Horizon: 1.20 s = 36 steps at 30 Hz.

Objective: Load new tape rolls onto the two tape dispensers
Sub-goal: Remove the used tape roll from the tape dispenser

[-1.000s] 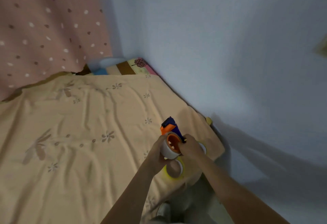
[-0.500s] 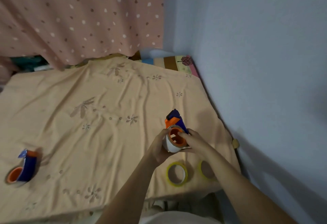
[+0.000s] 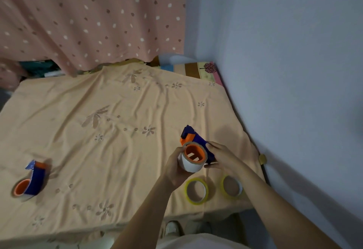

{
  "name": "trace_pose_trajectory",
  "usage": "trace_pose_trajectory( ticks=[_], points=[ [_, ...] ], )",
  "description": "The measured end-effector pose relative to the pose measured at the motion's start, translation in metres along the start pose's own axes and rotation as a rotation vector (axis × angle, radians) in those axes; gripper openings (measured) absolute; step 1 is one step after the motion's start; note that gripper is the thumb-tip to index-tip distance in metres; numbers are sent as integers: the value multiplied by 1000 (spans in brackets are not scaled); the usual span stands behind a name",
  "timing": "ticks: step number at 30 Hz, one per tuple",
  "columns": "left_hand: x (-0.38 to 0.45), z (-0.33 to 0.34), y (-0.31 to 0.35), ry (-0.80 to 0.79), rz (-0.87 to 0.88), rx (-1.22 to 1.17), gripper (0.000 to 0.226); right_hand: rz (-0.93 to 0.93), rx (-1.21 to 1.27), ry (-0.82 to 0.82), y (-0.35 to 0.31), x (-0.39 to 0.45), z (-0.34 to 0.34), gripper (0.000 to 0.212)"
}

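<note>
A blue and orange tape dispenser (image 3: 193, 137) is held above the bed's right front part. A white tape roll (image 3: 189, 164) sits around its orange hub. My left hand (image 3: 173, 167) wraps the roll from the left. My right hand (image 3: 220, 157) grips the dispenser's blue body from the right. A second blue and orange dispenser (image 3: 31, 183) lies on the sheet at the far left, with a pale roll around its hub. Two yellowish tape rolls, one (image 3: 197, 190) and another (image 3: 231, 186), lie flat near the bed's front right corner, just below my hands.
The bed is covered by a peach flowered sheet (image 3: 108, 130). A pink dotted curtain (image 3: 88, 16) hangs behind it and a pale blue wall (image 3: 294, 71) runs along the right edge. A striped mattress corner (image 3: 196, 69) shows at the back. My shoes (image 3: 172, 228) stand below the front edge.
The camera has swung left and back, so the second dispenser at far left came into view. My hands stay on the same dispenser and white roll; the two yellowish rolls now both show.
</note>
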<state>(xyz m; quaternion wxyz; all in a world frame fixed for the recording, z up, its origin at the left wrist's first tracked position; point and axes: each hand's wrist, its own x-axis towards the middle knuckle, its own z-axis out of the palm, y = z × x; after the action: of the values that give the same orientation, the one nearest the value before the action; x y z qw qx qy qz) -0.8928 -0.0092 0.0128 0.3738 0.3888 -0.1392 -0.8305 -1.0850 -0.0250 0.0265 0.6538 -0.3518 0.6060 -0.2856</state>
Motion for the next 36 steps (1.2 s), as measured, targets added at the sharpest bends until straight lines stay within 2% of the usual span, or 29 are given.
trace_pose_trajectory(
  ticks=[2, 4, 6, 7, 8, 9, 11, 13, 15, 17, 19, 25, 29, 33, 36],
  points=[
    [-2, -5, 4, 0, -7, 30, 44, -23, -75, 64, -3, 2, 2, 30],
    [-4, -8, 8, 8, -7, 57, 47, -81, -303, 173, -6, 7, 7, 35],
    [-6, -8, 12, 2, 8, 80, 51, -193, -547, 360, -12, 4, 18, 42],
    [-6, -8, 14, -4, 11, 88, 51, -282, -576, 403, -16, 0, 27, 47],
    [-7, -9, 16, -12, 13, 92, 50, -368, -569, 365, -19, -5, 36, 54],
    [-7, -9, 17, -20, 14, 97, 49, -421, -552, 253, -21, -9, 44, 61],
    [-7, -9, 21, -43, 14, 95, 49, -389, -623, 14, -20, -12, 59, 82],
    [-5, -11, 23, -31, 6, 68, 52, -312, -749, -42, -15, -11, 67, 99],
    [-4, -15, 23, 47, -23, 2, 55, -313, -735, 11, -11, -7, 69, 98],
    [-2, -21, 25, 97, -33, 9, 47, -342, -704, 24, -9, -4, 71, 93],
    [-3, -27, 27, 121, -25, 36, 41, -366, -700, 14, -8, -3, 72, 90],
    [-1, -42, 35, 143, 14, 65, 48, -429, -687, 16, -8, -3, 76, 90],
    [3, -52, 38, 168, 56, 133, 41, -439, -655, 2, -11, 3, 76, 89],
    [7, -58, 43, 289, 144, 225, 27, -417, -638, 36, -11, 15, 70, 88],
    [11, -62, 49, 381, 188, 249, 26, -356, -424, 97, -13, 29, 72, 80]
  ],
)
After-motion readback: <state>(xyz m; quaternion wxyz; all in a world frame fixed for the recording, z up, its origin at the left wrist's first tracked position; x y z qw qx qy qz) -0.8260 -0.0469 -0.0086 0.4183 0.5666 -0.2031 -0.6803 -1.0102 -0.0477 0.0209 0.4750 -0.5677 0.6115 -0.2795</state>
